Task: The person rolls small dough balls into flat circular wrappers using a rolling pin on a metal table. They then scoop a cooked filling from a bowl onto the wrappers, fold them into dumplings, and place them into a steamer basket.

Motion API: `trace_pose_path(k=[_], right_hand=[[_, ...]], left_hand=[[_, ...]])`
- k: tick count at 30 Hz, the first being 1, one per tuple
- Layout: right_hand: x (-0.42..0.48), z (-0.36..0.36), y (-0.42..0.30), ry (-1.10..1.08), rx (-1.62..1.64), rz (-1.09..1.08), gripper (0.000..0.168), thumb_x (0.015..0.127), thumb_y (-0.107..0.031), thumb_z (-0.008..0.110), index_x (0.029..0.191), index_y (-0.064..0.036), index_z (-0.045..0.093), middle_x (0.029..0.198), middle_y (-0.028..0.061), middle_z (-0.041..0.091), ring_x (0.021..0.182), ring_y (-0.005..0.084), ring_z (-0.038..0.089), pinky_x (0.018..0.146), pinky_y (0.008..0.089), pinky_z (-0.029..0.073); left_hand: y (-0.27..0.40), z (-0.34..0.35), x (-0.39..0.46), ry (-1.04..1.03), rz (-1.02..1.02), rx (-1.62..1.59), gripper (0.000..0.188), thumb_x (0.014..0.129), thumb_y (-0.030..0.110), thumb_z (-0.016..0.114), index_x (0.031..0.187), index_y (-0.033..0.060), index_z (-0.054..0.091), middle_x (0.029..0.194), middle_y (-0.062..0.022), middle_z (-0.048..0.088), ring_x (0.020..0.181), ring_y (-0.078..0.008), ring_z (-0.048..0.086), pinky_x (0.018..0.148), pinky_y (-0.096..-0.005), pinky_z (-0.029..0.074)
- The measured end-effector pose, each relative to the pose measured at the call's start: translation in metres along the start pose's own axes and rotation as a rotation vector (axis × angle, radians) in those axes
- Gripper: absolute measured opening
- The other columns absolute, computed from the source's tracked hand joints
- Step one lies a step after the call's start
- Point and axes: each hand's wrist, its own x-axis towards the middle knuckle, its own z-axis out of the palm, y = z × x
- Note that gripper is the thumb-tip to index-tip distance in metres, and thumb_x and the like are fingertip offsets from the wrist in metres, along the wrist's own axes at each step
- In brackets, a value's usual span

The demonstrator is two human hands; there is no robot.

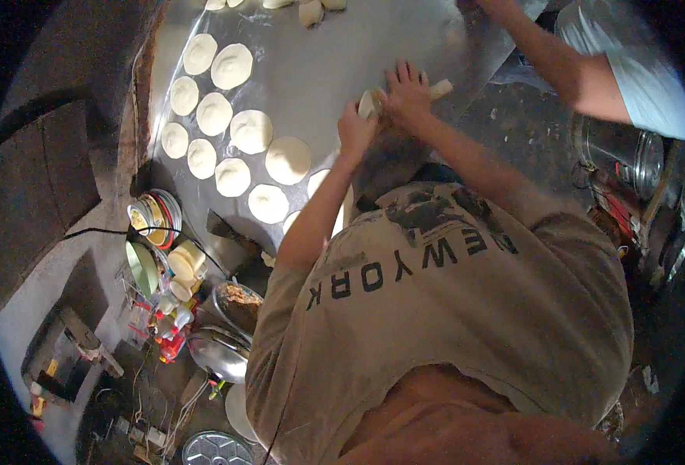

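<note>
My left hand (357,132) is closed around a pale piece (370,103), with its thumb up along the side. My right hand (407,96) lies across a pale roll (441,88), its fingers reaching over the far side. One end of the roll sticks out to the right of that hand. The two hands nearly touch, so I cannot tell whether piece and roll are one thing, or if they are dough. Left of my hands, several flat dough rounds (251,131) lie in rows on a metal-topped table (319,64). My left forearm covers some rounds.
Dough lumps (311,13) sit at the table's far edge. Another person's arm (569,81) reaches in from the right. Below left are stacked bowls (155,216), a metal lid (219,353) and a thin black cable (104,231). A metal pot (621,152) stands at right.
</note>
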Motion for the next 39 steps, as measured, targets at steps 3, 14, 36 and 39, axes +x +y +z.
trace_pose_path(k=[3,14,36,39], right_hand=[[0.012,0.007,-0.002,0.163,0.036,-0.064,0.060,0.083,-0.044,0.055,0.131,-0.008,0.046,0.138,0.0210,0.038,0.130,0.0360,0.032,0.105,0.0583,0.019],[0.011,-0.014,-0.020,0.179,-0.037,-0.085,0.048,0.086,-0.038,0.053,0.123,-0.007,0.052,0.136,0.0190,0.041,0.130,0.0336,0.034,0.106,0.0508,0.022],[-0.047,-0.005,-0.010,0.149,-0.029,-0.167,0.048,0.085,-0.038,0.054,0.123,-0.009,0.052,0.139,0.0158,0.038,0.130,0.0317,0.034,0.105,0.0513,0.024],[0.018,0.002,-0.033,0.198,0.004,-0.114,0.047,0.085,-0.037,0.055,0.122,-0.009,0.052,0.141,0.0159,0.037,0.130,0.0318,0.034,0.106,0.0508,0.024]], left_hand=[[0.007,-0.020,0.030,-0.227,0.013,0.120,0.043,0.068,0.030,0.073,0.097,0.0006,0.063,0.091,-0.0224,0.064,0.088,-0.0373,0.061,0.078,-0.0413,0.048],[0.009,-0.026,0.007,-0.101,-0.049,-0.017,0.042,0.072,0.027,0.071,0.104,0.0018,0.060,0.098,-0.0209,0.064,0.085,-0.0355,0.064,0.073,-0.0403,0.049],[-0.041,-0.011,-0.024,0.153,-0.109,-0.319,0.049,0.071,0.024,0.072,0.110,-0.0013,0.057,0.093,-0.0205,0.065,0.087,-0.0369,0.063,0.075,-0.0416,0.049],[-0.024,-0.018,-0.001,0.068,-0.042,-0.162,0.045,0.071,0.024,0.072,0.106,-0.0020,0.060,0.094,-0.0219,0.065,0.088,-0.0377,0.063,0.076,-0.0420,0.049]])
